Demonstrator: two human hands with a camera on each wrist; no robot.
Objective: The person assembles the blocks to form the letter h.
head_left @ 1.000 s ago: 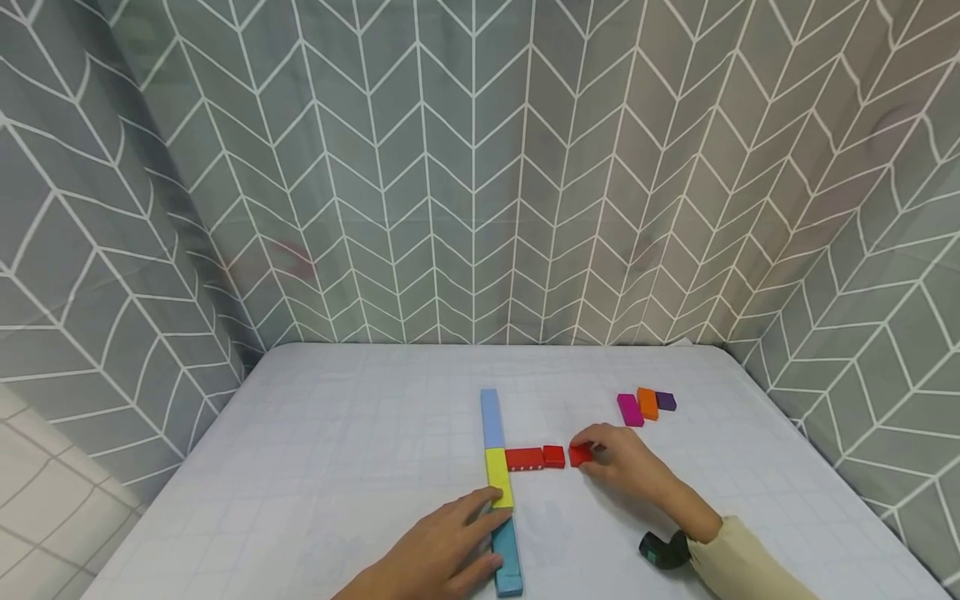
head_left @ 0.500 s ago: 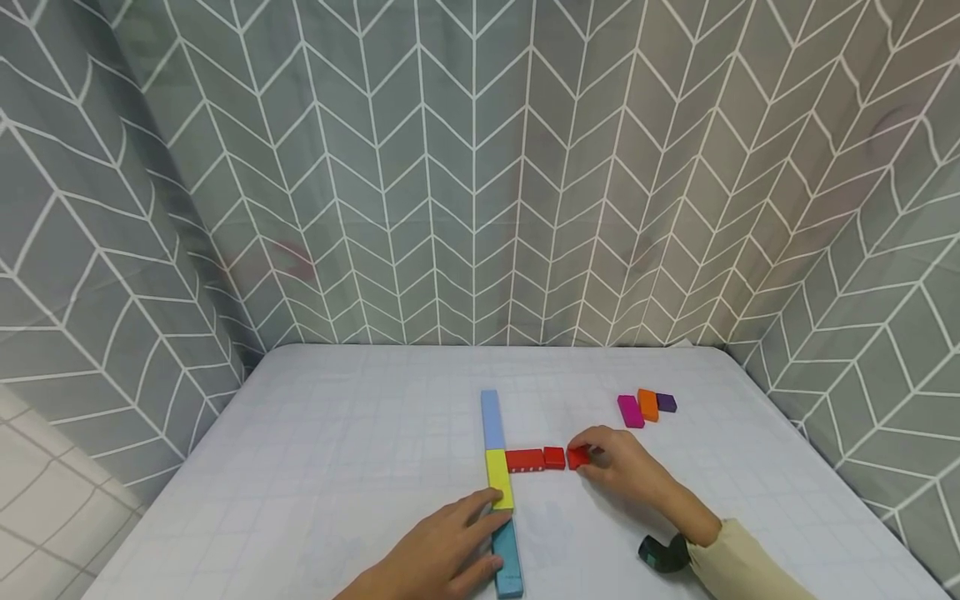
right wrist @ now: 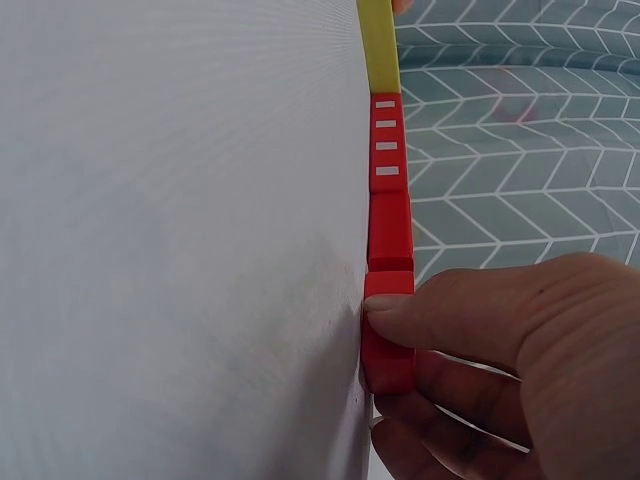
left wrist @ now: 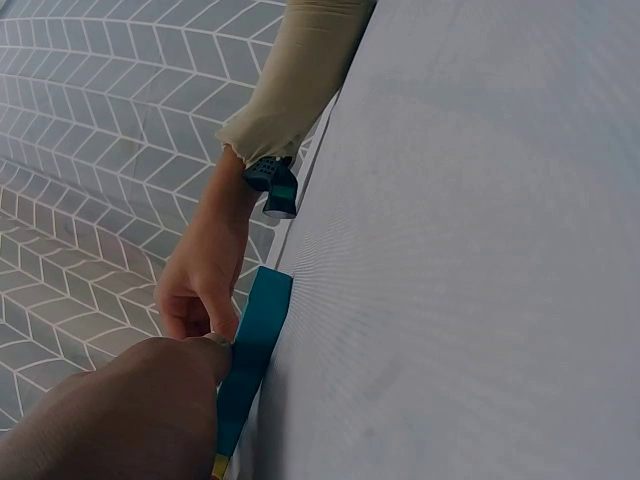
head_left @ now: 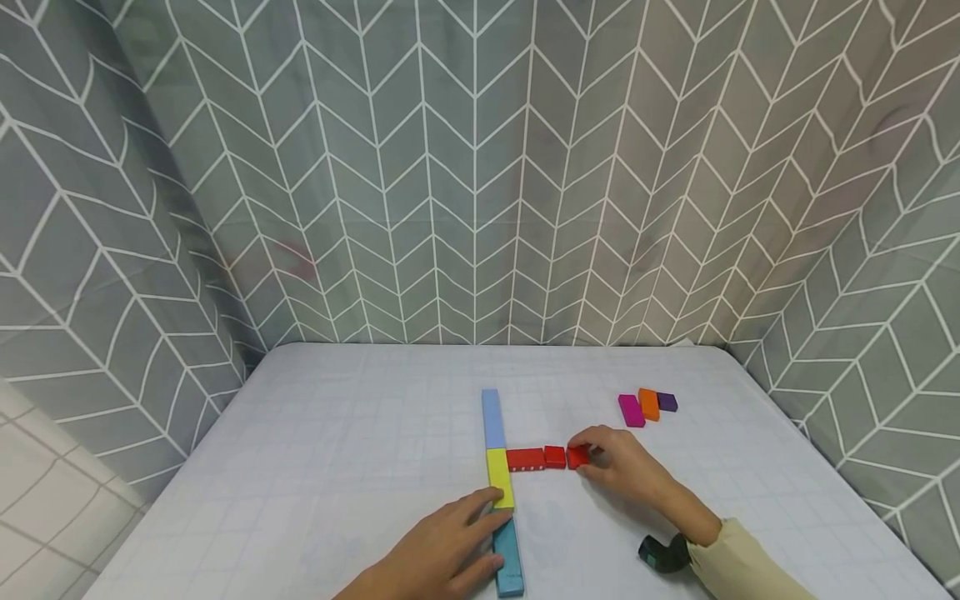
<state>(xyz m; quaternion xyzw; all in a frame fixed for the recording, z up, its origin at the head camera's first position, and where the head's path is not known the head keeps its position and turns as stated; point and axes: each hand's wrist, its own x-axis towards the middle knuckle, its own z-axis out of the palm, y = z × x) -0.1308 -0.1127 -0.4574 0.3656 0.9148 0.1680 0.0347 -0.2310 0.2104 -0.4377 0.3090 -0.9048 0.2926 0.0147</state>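
Observation:
A light blue block (head_left: 492, 418), a yellow block (head_left: 498, 467) and a teal block (head_left: 508, 554) lie end to end in a column on the white table. From the yellow block's right side runs a red row: a longer block (head_left: 525, 460) with white marks, then a small block (head_left: 554, 457). My right hand (head_left: 626, 468) pinches another red block (right wrist: 388, 360) at the row's outer end, its thumb pressed on the side. Fingers of my left hand (head_left: 447, 546) rest on the yellow and teal blocks, lightly bent. The left wrist view shows the teal block's long side.
Magenta (head_left: 632, 411), orange (head_left: 648, 404) and purple (head_left: 667, 402) blocks lie together at the back right of the table (head_left: 337, 433). A dark device (head_left: 663, 553) sits on the right wrist by the sleeve. Patterned curtains (head_left: 472, 167) surround the table's back and sides.
The right hand has slid the pinched red block slightly left, up close against the small red block. The left hand has stayed in place.

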